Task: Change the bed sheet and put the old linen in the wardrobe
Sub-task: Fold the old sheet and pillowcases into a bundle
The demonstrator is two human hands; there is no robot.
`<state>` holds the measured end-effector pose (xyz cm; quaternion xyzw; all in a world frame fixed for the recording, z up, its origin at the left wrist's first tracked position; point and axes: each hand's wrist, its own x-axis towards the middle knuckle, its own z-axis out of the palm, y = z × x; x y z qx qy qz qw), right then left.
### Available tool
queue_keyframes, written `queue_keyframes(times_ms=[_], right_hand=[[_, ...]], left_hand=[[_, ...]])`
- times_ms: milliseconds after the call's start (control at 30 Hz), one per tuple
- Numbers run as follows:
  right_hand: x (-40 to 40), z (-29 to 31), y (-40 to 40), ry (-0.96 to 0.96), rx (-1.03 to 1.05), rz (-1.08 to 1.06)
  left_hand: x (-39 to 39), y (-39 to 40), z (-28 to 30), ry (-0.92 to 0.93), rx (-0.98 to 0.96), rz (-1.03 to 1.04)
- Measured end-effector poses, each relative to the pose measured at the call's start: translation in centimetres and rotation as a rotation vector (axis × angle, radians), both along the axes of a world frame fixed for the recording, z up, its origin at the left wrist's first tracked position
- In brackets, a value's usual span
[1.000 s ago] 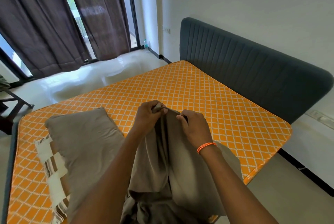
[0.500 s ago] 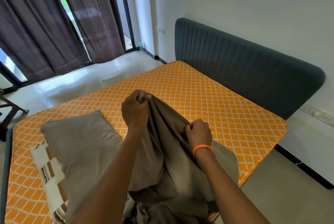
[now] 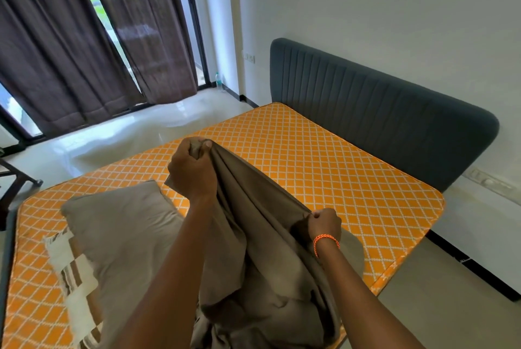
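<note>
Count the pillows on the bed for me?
2: a plain grey-brown pillow on the orange mattress's left side, and a striped brown-and-white pillow partly under it. The sheet may hide more.

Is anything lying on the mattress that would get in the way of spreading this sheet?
Yes. A grey pillow lies on the near left part of the bare mattress, overlapping a striped cloth. The rest looks clear. Both hands grip the sheet.

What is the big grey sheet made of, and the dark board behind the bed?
The grey sheet looks like soft, matte woven cloth, maybe cotton: it hangs in loose folds between the left hand and right hand. The headboard looks padded and covered in dark grey fabric, possibly velvet: it has stitched upright channels, rounded corners and no shine.
</note>
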<state>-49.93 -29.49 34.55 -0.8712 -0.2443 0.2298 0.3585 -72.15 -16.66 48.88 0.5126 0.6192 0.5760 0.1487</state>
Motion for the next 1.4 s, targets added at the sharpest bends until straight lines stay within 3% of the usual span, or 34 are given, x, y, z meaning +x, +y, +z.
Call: queue_keyframes(times_ms=[167,367,500,600,700,833,1033,1233,1400], right_hand=[[1.1,0.9,0.1,0.017,0.219,0.002],[1.3,5.1,0.7,0.236,0.4,0.336],[-1.7,8.6,2.1,0.067,0.411,0.617],[-4.1,9.9,3.2,-0.124,0.308,0.814],[-5.5,10.4,3.4,-0.199,0.216,0.923],[-5.2,10.5,3.1,-0.104,0.207,0.945],[-4.8,10.8,2.9,-0.084,0.233,0.913],[-3.8,10.8,2.4,-0.092,0.247,0.883],[-3.5,10.2,2.4,-0.208,0.187,0.799]], left_hand=[[-1.9,1.0,-1.5,-0.029,-0.207,0.108],[-4.7,1.3,-4.2,-0.092,-0.426,-0.049],[-3.1,-1.0,-6.5,-0.101,-0.471,-0.388],[-1.1,-4.6,-6.4,-0.102,-0.39,-0.759],[-0.4,-6.5,-6.8,-0.136,-0.331,-0.938],[-0.9,-6.9,-6.9,-0.223,-0.444,-0.952],[-1.4,-6.0,-7.9,-0.072,-0.566,-0.993],[-0.8,-5.3,-7.2,-0.014,-0.427,-0.951],[0.2,-5.6,-7.1,0.008,-0.384,-0.893]])
